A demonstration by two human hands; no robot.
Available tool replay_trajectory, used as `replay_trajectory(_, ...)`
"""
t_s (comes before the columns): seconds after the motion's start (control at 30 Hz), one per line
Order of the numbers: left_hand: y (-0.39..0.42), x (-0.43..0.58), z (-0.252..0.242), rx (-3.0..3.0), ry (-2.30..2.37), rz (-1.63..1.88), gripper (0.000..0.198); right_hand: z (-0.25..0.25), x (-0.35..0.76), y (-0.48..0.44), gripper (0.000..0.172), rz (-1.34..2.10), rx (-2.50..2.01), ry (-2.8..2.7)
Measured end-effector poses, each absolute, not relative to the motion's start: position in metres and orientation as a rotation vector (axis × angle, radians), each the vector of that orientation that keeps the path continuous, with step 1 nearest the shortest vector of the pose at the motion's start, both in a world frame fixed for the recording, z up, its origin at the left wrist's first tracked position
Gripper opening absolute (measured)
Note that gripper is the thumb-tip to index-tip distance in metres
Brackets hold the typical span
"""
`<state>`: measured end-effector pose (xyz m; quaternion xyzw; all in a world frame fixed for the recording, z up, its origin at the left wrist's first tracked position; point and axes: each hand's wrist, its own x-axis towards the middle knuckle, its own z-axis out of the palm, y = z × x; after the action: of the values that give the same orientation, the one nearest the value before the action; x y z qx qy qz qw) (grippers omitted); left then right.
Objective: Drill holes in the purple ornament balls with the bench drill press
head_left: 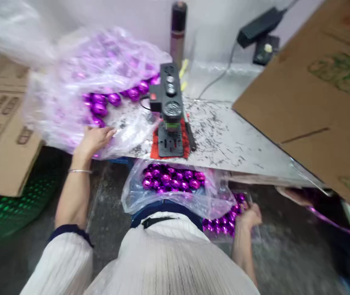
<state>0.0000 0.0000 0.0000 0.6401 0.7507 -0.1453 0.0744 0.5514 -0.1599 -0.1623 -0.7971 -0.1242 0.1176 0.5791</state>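
Note:
My left hand (96, 141) lies at the table's front left on a clear plastic bag (55, 123), beside shiny purple ball ornaments (99, 108) spilling from it. Its visible fingers are stretched out, partly lost against the bag. My right hand (249, 216) is low on the right, at a clear tray of small purple balls (224, 223). Its fingers are curled in, and what they hold is hidden. Another open plastic bag (132, 196) of purple balls (175, 178) rests in my lap. A small black machine (171, 94) stands between on a red cloth (155, 145).
Dark shavings litter the table (239, 151). A cardboard box (300, 102) juts in from the right, and cardboard (5, 123) stands at left above green balls (18, 213). A dark cylinder (178, 32) and a black power adapter (260, 26) are at the back. A person's hand (294, 196) shows at right.

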Motion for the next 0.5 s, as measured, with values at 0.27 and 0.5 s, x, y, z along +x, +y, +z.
replay_trajectory(0.27, -0.012, -0.031, -0.008, 2.038, 2.23, 0.173, 0.043, -0.075, 0.403, -0.1, 0.011, 0.543, -1.001, -1.81)
replay_trajectory(0.5, 0.043, -0.039, -0.02, 1.937, 2.42, 0.409, 0.046, -0.05, 0.258, -0.116, 0.013, 0.714, -0.188, -2.255)
